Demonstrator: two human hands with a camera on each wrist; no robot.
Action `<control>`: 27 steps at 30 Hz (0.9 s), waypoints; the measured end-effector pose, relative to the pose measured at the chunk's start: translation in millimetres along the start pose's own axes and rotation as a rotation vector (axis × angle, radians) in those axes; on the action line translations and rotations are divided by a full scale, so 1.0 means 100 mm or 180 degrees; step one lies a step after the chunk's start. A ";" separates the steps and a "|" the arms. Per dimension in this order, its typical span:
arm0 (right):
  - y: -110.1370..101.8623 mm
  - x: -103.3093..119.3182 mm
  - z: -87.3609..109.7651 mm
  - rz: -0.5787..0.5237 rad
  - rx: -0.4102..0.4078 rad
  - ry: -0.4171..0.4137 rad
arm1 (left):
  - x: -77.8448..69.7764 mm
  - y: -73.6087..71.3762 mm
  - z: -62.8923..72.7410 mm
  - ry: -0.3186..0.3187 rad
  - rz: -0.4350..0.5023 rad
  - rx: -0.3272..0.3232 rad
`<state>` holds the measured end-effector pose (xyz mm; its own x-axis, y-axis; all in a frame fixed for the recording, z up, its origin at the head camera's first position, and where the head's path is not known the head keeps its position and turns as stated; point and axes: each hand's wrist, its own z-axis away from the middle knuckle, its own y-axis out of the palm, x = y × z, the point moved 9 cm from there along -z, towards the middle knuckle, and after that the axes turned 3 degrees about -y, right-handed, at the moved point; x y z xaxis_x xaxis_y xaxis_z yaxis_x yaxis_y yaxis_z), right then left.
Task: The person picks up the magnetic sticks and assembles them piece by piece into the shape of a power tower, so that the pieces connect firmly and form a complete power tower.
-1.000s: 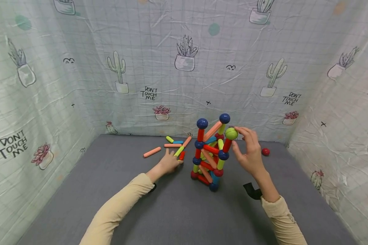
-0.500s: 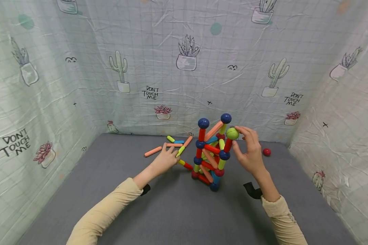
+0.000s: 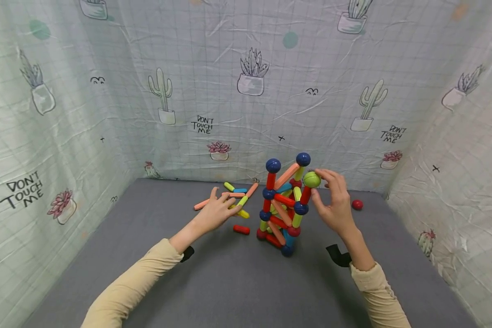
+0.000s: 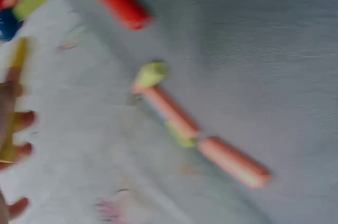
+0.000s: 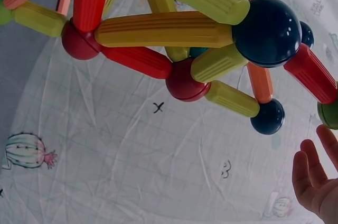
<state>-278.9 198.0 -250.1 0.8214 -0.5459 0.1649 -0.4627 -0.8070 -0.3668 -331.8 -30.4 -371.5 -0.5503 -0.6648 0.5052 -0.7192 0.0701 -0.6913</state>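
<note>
A tower of magnetic rods and balls (image 3: 284,200) stands on the grey table in the head view. My right hand (image 3: 335,202) pinches the green ball (image 3: 312,179) at its upper right corner with thumb and fingertips; the ball sits on a red rod. In the right wrist view, that ball (image 5: 330,113) is partly cut off at the frame edge. My left hand (image 3: 213,213) holds a long yellow rod (image 3: 242,212) left of the tower, in the air. The left wrist view shows this rod (image 4: 13,97) blurred, with fingertips beyond it. A short red rod (image 3: 241,229) lies loose below the hand.
Several loose rods lie behind my left hand, among them an orange rod (image 3: 252,189), a blue rod (image 3: 240,190) and a green rod (image 3: 228,187). A red ball (image 3: 357,204) rests right of the tower. A patterned curtain (image 3: 250,123) surrounds the table.
My left hand has picked up the yellow rod and drawn back leftward. The red rod, end to end with it half a second ago, now lies apart. My right hand stays at the green ball.
</note>
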 end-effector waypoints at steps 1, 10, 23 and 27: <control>0.00 0.00 0.00 0.0002 0.0006 0.0000 | 0.00 -0.13 -0.05 0.0014 0.0082 -0.0210; 0.03 0.00 0.00 0.0028 0.0091 0.0049 | -0.29 -1.24 -0.58 0.0388 -0.0362 -0.1600; 0.05 -0.02 0.00 0.0052 0.0142 0.0038 | -0.52 -0.98 -1.12 0.0516 -0.0941 -0.1202; 0.04 -0.02 0.00 0.0061 0.0136 0.0042 | -0.47 -0.95 -1.20 0.0394 -0.0945 -0.1098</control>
<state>-282.3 196.0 -251.5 0.8079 -0.5644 0.1694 -0.4635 -0.7862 -0.4087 -288.4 83.5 -267.6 -0.3309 -0.6013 0.7273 -0.9405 0.1473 -0.3061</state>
